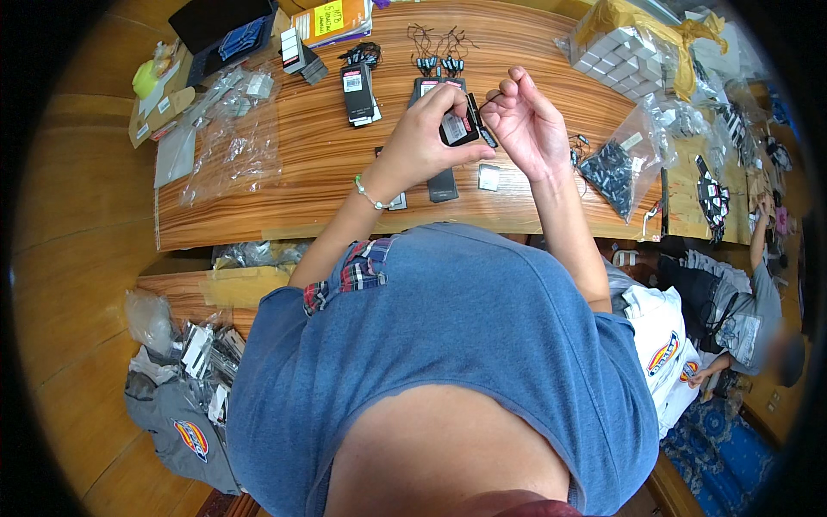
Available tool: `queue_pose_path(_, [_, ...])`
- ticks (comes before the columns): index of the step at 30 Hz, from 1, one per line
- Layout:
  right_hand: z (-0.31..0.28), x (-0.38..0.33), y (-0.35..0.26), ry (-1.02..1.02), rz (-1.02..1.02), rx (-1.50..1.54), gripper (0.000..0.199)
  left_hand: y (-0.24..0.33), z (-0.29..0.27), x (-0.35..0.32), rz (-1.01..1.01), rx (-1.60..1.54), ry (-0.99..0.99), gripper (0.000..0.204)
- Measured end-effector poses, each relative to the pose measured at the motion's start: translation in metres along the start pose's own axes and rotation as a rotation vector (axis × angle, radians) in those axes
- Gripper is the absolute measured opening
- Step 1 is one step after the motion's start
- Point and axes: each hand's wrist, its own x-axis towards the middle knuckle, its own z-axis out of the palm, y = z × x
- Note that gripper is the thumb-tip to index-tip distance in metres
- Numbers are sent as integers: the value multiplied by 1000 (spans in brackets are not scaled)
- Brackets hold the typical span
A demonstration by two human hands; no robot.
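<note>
Over the wood-grained table (314, 159), 2 hands are close together. The left hand (424, 129) curls around a labelled black tag (457, 131), fingers beyond, thumb nearer the body. Just right of the tag, the right hand (530, 129) has its fingertips drawn in; whether they pinch the thin dark cord (488, 101), I can't tell. The tag looks light, stiff, smooth, best held by its edges; the cord, limp.
</note>
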Motion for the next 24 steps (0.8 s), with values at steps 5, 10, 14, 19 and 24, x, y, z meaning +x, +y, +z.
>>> queue_pose_path(5, [-2, 1, 5, 41, -26, 108, 14, -17, 12, 1, 186, 207, 184, 41])
queue_pose_path(10, [-5, 2, 5, -5, -32, 264, 15, -13, 15, -1, -62, -103, 28, 38])
queue_pose_path(14, [-6, 2, 9, -44, 0, 277, 16, -13, 22, -3, -199, -379, -2, 27])
queue_pose_path(19, [-12, -3, -6, -29, -34, 291, 16, -27, 20, -4, -242, -598, 34, 25])
queue_pose_path(24, [-12, -6, -16, 46, -122, 128, 14, -15, 8, -3, -308, -546, 65, 27])
